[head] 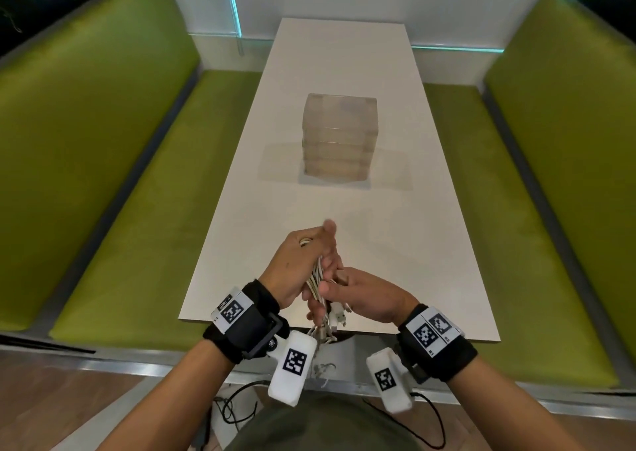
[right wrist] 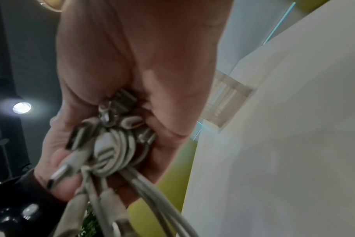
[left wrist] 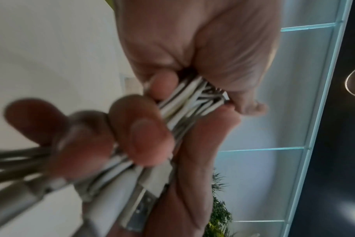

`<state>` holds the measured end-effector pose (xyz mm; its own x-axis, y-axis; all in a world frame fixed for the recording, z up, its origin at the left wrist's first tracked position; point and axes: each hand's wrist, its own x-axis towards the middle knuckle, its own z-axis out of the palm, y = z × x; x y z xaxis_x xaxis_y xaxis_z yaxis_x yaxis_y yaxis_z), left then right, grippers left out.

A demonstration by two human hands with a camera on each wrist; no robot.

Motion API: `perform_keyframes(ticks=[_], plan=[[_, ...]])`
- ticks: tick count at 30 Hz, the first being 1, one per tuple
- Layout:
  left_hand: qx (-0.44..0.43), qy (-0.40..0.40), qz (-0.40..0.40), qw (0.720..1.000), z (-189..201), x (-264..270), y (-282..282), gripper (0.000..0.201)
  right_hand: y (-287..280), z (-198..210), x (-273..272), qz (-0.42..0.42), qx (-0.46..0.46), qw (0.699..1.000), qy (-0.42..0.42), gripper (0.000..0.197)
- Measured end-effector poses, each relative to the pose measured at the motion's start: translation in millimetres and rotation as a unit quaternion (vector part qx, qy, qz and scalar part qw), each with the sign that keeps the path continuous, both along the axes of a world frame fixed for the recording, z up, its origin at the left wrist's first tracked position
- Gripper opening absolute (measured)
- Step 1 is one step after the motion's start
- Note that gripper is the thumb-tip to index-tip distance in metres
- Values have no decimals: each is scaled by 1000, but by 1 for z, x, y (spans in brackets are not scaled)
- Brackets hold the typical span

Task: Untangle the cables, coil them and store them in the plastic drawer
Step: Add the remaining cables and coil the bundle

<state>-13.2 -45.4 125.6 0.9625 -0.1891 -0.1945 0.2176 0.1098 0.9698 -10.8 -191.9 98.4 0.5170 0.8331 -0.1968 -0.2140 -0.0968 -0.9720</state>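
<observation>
A bundle of white cables (head: pixel 315 282) with several plugs sits between both hands at the near table edge. My left hand (head: pixel 304 257) grips the upper part of the bundle, fingers curled round it. My right hand (head: pixel 361 292) holds the lower part, just above the plugs. Loose ends hang below the table edge. The left wrist view shows the cables (left wrist: pixel 189 99) squeezed in the palm. In the right wrist view, looped cables and metal plugs (right wrist: pixel 113 144) lie in the right hand. The translucent plastic drawer unit (head: pixel 339 137) stands mid-table with its drawers closed.
The long white table (head: pixel 395 237) runs away from me. Green benches (head: pixel 144 192) line both sides. The plastic drawer unit (right wrist: pixel 227 102) also shows in the right wrist view. Black wires (head: pixel 237 406) lie on the floor near my body.
</observation>
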Motion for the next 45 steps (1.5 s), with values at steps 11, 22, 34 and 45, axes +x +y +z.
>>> perform_keyframes(ticks=[11,22,34,45], plan=[[-35,-12,33,999,4,-2,-10,63,6,4,-9,-23,6,1000,19,34],[10,-32,-102,994,-40,-14,4,92,-13,17,9,-182,92,978,40,26],[25,-14,-174,984,-35,-25,-9,33,-15,40,15,-236,119,963,60,26],[4,63,-226,972,-39,-33,10,38,-30,47,25,-200,71,976,45,20]])
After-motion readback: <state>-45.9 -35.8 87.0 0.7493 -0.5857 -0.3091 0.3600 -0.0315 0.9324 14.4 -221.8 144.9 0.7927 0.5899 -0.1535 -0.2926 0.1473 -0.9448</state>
